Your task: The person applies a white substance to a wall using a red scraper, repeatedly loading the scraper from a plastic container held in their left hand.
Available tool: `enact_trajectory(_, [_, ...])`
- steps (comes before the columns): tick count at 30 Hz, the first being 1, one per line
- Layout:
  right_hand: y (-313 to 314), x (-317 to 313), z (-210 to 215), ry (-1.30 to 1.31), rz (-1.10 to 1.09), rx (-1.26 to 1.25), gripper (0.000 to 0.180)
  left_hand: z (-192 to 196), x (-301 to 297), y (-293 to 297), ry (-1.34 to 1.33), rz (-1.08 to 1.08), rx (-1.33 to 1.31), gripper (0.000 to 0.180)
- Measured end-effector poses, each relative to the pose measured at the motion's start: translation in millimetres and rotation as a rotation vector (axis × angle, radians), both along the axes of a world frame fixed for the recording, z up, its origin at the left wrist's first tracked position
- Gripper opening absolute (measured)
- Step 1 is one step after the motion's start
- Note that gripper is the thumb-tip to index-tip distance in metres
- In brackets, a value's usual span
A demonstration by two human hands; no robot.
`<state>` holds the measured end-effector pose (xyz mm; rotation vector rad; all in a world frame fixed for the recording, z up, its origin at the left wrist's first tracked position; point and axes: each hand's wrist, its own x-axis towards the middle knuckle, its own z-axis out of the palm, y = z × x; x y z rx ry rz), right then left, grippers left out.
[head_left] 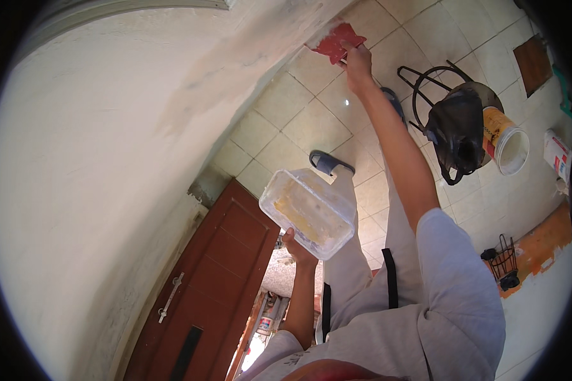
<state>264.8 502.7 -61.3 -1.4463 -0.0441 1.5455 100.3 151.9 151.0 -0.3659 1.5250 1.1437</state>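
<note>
My right hand (358, 63), at the end of an outstretched arm, is closed on a red putty spreader (334, 44) with a broad flat blade. The blade's far edge is at the wall (127, 82), where a greyish smeared patch (216, 79) runs along the pale surface. Lower down and nearer to me, my left hand (297, 249) grips the rim of a translucent plastic tub (311, 206). Yellowish and whitish residue coats the inside of the tub. The thumb shows at its edge, while the other fingers are hidden beneath it.
A brown door (219, 254) with a metal handle stands at the lower left. On the tiled floor (311, 124), to the right, is a stool (435, 82) bearing a black bag (454, 130) and a white-and-yellow bucket (515, 149). A white packet (557, 155) and wire rack (506, 263) are farther right.
</note>
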Motion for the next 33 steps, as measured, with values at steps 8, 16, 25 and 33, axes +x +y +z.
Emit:
enact_trajectory(8, [55, -48, -122, -0.105, 0.583, 0.234, 0.018, -13, 3, -6, 0.012, -0.041, -0.065, 0.082])
enact_trajectory(16, [41, -3, -44, 0.341, 0.059, 0.198, 0.019, -13, -6, -13, -0.017, 0.000, -0.042, 0.084])
enact_trajectory(25, [2, -59, -163, -0.161, 0.241, -0.068, 0.023, -19, -14, -19, -0.004, -0.035, -0.016, 0.082])
enact_trajectory(33, [11, -84, -71, 0.219, 0.026, -0.108, 0.024, -10, -21, -30, 0.019, -0.013, -0.008, 0.083])
